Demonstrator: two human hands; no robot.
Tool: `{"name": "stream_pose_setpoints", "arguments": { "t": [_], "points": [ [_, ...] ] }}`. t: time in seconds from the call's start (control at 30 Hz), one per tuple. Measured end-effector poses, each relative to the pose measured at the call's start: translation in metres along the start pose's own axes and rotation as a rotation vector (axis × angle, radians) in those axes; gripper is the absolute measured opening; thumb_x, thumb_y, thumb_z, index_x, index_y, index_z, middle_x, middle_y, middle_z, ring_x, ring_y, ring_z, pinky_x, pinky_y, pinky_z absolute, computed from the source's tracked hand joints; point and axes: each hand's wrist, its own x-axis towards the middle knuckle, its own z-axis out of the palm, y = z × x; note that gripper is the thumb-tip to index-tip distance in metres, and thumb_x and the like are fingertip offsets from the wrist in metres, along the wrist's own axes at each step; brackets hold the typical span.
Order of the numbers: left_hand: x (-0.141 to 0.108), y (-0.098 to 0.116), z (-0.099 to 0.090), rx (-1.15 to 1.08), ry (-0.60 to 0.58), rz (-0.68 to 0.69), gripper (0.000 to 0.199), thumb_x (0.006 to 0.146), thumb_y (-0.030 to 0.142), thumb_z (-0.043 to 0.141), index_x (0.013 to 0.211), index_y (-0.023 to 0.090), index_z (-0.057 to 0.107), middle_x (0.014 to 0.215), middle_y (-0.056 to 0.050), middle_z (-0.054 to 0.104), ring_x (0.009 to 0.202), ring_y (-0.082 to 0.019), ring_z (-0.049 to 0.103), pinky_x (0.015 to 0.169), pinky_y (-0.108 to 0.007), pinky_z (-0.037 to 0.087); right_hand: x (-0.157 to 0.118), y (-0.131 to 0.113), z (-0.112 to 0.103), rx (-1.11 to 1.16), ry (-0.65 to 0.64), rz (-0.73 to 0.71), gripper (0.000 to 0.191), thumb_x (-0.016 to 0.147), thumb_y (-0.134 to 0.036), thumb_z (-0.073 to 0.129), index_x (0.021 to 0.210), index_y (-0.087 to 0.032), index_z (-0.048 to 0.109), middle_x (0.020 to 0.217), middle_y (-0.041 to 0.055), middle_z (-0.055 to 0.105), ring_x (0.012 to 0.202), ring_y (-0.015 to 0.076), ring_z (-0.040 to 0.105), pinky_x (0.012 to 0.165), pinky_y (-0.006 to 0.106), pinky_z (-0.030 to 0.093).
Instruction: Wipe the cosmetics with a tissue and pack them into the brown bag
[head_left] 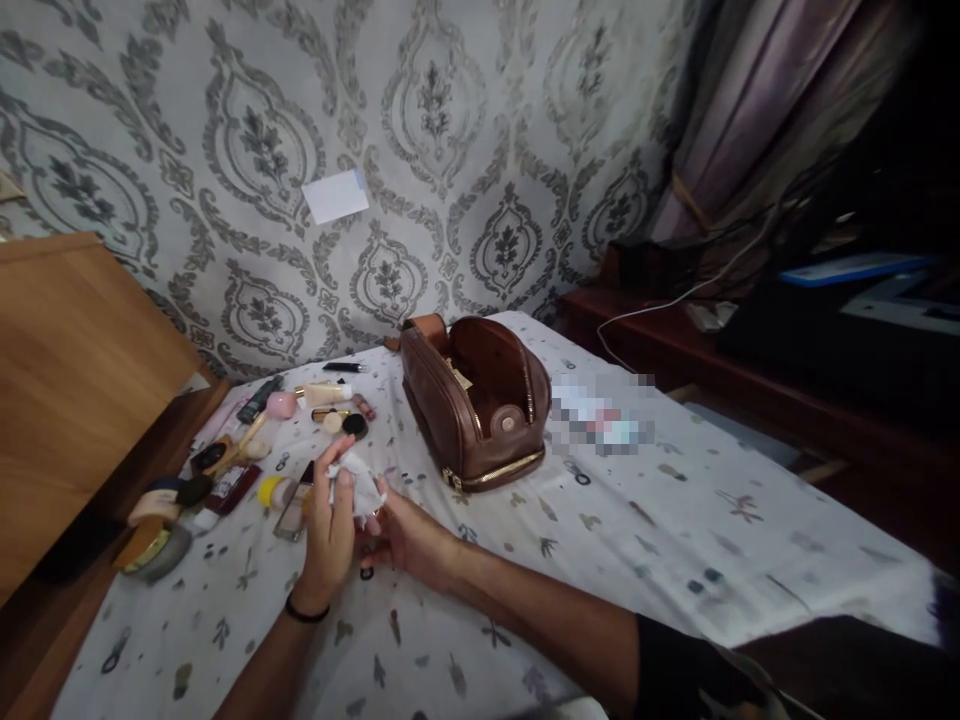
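A crumpled white tissue or wipe (355,485) sits in my left hand (330,525), which has a black band at the wrist; the thumb and fingers are bent around it. My right hand (416,540) meets it from the right, fingers curled at the tissue's lower edge. A small pinkish bit shows between the hands, but the item there is mostly hidden. Just left of my hands lie a clear square bottle (291,515) and a yellow-capped container (274,490). Beyond my right hand, a brown leather toiletry bag (480,420) stands unzipped at the top.
Several cosmetics spread over the left of the patterned cloth (450,600), including a beige tube (326,394), a dark red bottle (232,488) and a round jar (154,550). A wooden panel (97,350) borders the left. A dark red desk (645,330) with a cable stands right.
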Motion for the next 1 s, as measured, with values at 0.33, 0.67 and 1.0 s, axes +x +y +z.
{"name": "stream_pose_setpoints", "arguments": {
  "t": [0.33,0.67,1.0],
  "points": [
    [-0.005,-0.003,0.004,0.261,-0.19,0.431,0.043,0.1,0.023,0.039,0.143,0.029,0.044,0.155,-0.009,0.035,0.144,-0.026,0.033,0.115,-0.049,0.031,-0.002,-0.01,0.003,0.171,0.112,-0.043,0.051,0.083,-0.067,0.059,0.095,-0.019,0.072,0.077,0.0032,0.07,0.066,0.0166,0.059,0.061,0.027,0.043],
    [-0.006,0.002,-0.005,0.247,-0.25,0.483,0.048,0.095,0.025,0.047,0.143,0.026,0.042,0.157,-0.014,0.029,0.143,-0.032,0.034,0.112,-0.051,0.035,-0.009,-0.04,0.004,0.223,0.169,-0.047,0.06,0.093,-0.068,0.04,0.105,-0.017,0.069,0.084,0.0042,0.073,0.069,0.0165,0.063,0.063,0.026,0.046],
    [-0.006,-0.002,-0.001,0.051,-0.01,0.071,0.033,0.097,0.039,0.043,0.12,0.019,0.057,0.118,-0.01,0.064,0.109,-0.025,0.06,0.095,-0.039,0.047,-0.004,-0.027,-0.001,0.1,0.037,0.021,0.066,0.091,-0.074,0.031,0.098,-0.019,0.067,0.077,0.0031,0.069,0.061,0.0128,0.057,0.053,0.022,0.041]
  ]
}}
